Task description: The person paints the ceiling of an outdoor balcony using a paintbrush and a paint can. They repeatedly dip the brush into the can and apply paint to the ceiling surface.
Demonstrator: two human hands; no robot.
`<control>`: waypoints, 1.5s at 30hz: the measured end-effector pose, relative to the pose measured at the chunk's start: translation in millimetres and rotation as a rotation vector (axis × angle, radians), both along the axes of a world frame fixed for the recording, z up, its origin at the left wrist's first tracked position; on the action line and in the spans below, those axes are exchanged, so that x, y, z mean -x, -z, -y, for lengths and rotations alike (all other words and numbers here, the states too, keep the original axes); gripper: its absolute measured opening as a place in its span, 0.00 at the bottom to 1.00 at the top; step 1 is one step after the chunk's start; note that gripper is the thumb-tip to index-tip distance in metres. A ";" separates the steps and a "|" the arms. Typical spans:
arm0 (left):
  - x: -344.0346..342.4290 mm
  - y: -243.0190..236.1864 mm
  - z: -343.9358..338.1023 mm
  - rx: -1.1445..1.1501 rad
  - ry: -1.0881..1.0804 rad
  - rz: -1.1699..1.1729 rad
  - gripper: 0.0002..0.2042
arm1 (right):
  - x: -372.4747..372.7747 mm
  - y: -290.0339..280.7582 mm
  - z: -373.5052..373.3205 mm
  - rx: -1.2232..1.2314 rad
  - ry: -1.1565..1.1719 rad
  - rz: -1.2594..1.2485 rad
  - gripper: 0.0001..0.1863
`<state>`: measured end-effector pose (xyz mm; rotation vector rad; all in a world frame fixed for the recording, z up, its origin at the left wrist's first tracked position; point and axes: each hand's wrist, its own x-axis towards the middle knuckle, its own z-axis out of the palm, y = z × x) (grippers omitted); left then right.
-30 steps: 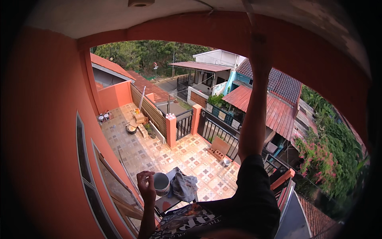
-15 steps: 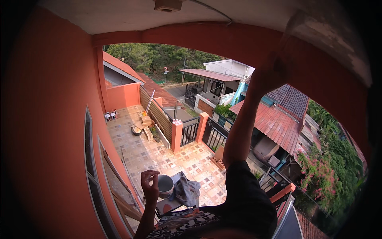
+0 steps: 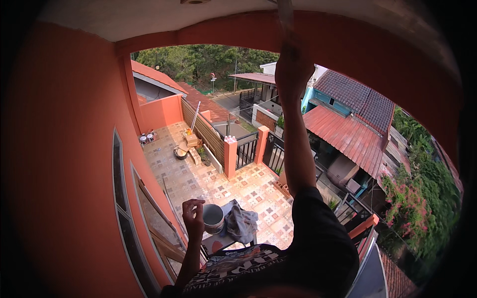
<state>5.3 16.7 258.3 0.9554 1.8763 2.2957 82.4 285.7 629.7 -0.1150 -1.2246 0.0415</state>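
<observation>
My right hand point(image 3: 294, 72) is raised high at the beam under the ceiling, its fingers closed round a flat, narrow tool point(image 3: 285, 17) whose pale end points up to the ceiling. Blur and shade hide the tool's exact kind. Low in the view, my left hand point(image 3: 193, 211) has its fingers bent and drawn together; whether anything small is between them cannot be made out. Just right of it stands an open grey-white bucket point(image 3: 213, 219), on a small raised platform point(image 3: 214, 243). A crumpled grey cloth point(image 3: 242, 223) lies beside the bucket.
An orange wall point(image 3: 74, 134) with windows rises on my left. Far below are patterned floor tiles point(image 3: 238, 186), small paint cans point(image 3: 146, 137), a cardboard box point(image 3: 191, 140) and a black metal gate point(image 3: 247, 152). The red beam point(image 3: 228, 32) crosses overhead.
My right hand and its tool have swept left along the ceiling edge. My left hand stays beside the bucket with its fingers still bent. The view has shifted slightly.
</observation>
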 end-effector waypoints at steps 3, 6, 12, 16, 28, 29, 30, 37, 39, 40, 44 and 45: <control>-0.5 3.4 2.4 0.060 -0.019 0.028 0.04 | -20.2 33.3 2.9 0.197 -0.068 0.057 0.09; 2.5 3.1 7.5 0.030 -0.040 0.062 0.05 | -34.8 76.7 -0.4 0.272 -0.218 0.174 0.10; 20.4 -6.2 17.9 0.034 -0.114 0.040 0.06 | -45.7 192.7 -11.8 0.625 -0.501 0.341 0.09; 23.8 -6.5 27.1 -0.003 -0.122 0.096 0.06 | -50.6 290.4 5.7 0.812 -0.680 0.391 0.11; 53.5 8.8 30.7 0.028 -0.133 0.120 0.10 | -24.6 457.9 22.8 1.368 -0.958 0.482 0.09; 56.9 14.6 30.8 0.019 -0.141 0.124 0.12 | -25.3 467.9 30.6 1.408 -0.985 0.484 0.09; 63.6 19.8 28.1 0.049 -0.147 0.186 0.12 | -21.9 473.1 31.6 1.415 -1.000 0.481 0.09; 85.8 68.8 36.4 0.156 -0.197 0.327 0.17 | 0.1 498.1 47.4 1.374 -1.101 0.571 0.06; 81.2 89.9 39.0 0.202 -0.199 0.396 0.18 | 8.1 505.6 53.5 1.391 -1.116 0.598 0.08; 78.0 100.6 39.8 0.226 -0.188 0.423 0.19 | 12.8 508.8 56.7 1.384 -1.111 0.599 0.08; 62.0 140.3 46.6 0.331 -0.161 0.477 0.20 | 24.1 521.9 71.4 1.388 -1.211 0.557 0.09; 58.4 148.0 48.8 0.306 -0.132 0.504 0.21 | 27.4 523.6 72.0 1.394 -1.229 0.571 0.09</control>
